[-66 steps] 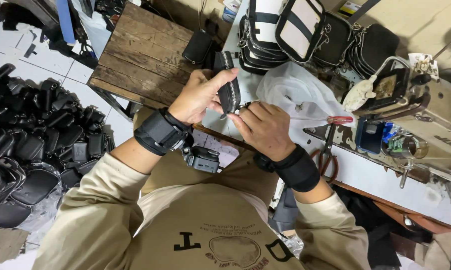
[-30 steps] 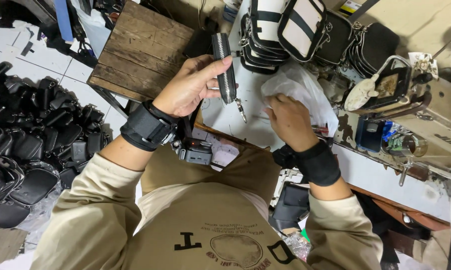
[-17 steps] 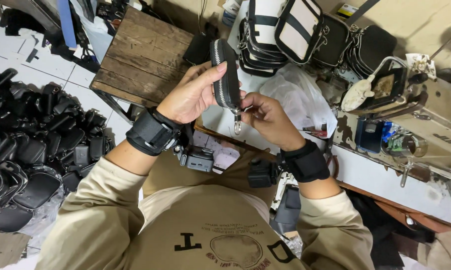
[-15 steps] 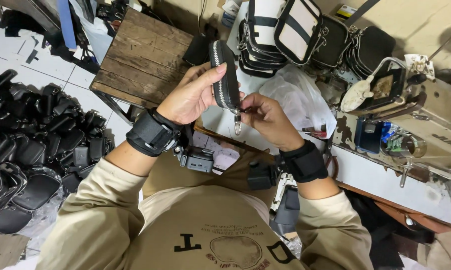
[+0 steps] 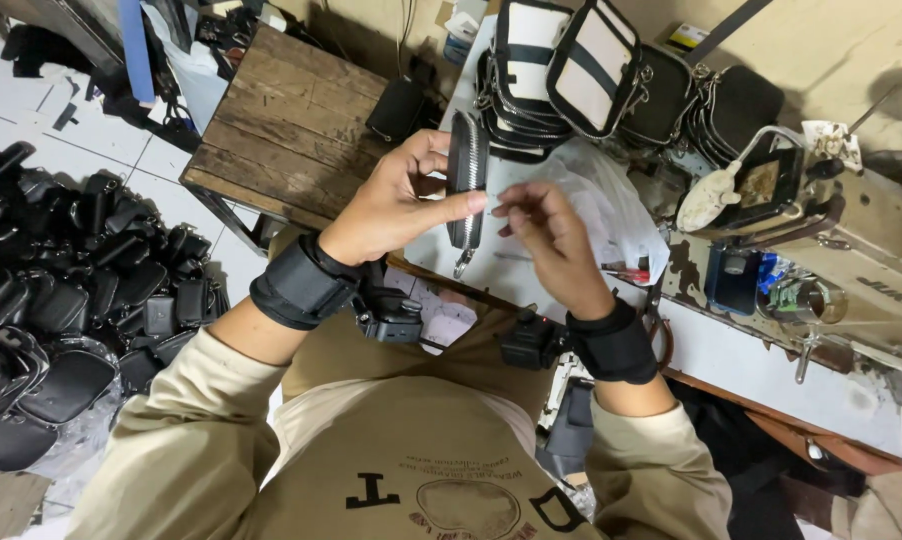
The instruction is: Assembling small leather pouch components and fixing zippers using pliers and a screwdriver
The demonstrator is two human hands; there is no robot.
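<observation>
While the black zippered pouch [image 5: 467, 180] is still held edge-on over the white worktable [image 5: 741, 350] by the left hand [image 5: 396, 200], the right hand [image 5: 546, 235] has been drawn slightly away, fingertips pinched narrowly beside its zipper.

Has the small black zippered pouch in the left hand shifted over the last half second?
No. The small black zippered pouch stays upright beside the wooden table.

Left hand [image 5: 396, 205] around a small black zippered pouch [image 5: 467, 178], right hand [image 5: 549, 240] pinching just beside it.
</observation>
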